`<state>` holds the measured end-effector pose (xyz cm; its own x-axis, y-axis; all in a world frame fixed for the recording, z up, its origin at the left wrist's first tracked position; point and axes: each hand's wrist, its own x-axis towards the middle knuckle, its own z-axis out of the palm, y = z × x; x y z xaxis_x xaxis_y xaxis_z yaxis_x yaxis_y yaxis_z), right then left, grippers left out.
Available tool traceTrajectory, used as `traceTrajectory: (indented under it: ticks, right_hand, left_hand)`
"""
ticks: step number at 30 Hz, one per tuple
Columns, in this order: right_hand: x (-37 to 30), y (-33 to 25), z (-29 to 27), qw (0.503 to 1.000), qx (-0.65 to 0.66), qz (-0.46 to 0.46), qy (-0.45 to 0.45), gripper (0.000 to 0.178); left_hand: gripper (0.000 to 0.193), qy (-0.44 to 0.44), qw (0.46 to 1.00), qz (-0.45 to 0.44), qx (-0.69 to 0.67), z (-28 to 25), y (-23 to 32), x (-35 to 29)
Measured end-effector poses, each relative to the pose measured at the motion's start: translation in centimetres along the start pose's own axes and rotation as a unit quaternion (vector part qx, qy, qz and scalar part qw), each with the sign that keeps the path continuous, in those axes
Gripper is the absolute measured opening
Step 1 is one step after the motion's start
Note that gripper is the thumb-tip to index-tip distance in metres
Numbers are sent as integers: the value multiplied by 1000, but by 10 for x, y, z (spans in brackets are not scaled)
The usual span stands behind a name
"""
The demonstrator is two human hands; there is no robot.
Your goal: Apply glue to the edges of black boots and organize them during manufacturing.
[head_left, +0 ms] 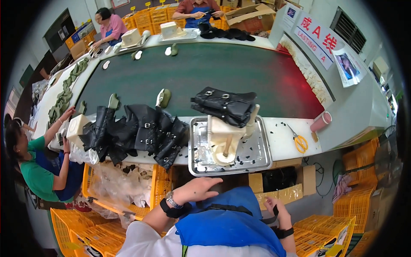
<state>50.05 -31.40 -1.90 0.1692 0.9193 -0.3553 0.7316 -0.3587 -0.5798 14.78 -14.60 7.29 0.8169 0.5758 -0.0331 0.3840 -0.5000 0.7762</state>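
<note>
- The left hand is held over the blue apron, its fingers stretched out and parted wide from the thumb; nothing is seen to be gripped in it.
- The right hand is curled at the apron's right side, and a dark strap appears to be pinched in its narrowed fingers; how firmly cannot be told.
- The strap may be held out there so that it is kept clear of the apron's folds.
- The strap is placed right at the right fingers and well apart from the left ones, with the apron spread between the two hands.
- On the desk, a metal tray is set just beyond the left fingertips, probably so that mess is caught.
- A wooden handle is stood in a pale container on the tray, likely for easy grasping.
- Black buckled pieces are stacked above, perhaps to be kept dry.
- Orange-handled scissors are laid right of the tray, presumably for ready reach.
</note>
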Motion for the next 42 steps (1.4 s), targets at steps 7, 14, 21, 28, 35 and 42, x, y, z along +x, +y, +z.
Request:
traceTrajectory:
  ticks: [7,14,21,28,35,42]
  right_hand:
    - [60,-50,-7,989,-72,-109,-61,29]
    - [93,-64,-5,977,-58,-179,-99,30]
    - [89,-46,-12,982,-34,-175,-67,33]
    - [82,-67,-51,983,14,-178,-45,28]
    - [101,-179,-69,896,339,-184,-219,30]
    - [103,-237,-37,892,277,-264,-242,33]
  left_hand:
    - [36,414,904,-106,29,-49,-71,-47]
    - [49,540,729,-327,267,-106,-152,-64]
    - [38,511,722,-415,212,-126,-193,-55]
    - [27,570,776,-190,-191,-136,-100,-97]
    - [30,178,936,-188,-238,-59,-17,-38]
    - [79,104,975,-78,-182,-54,-2,-13]
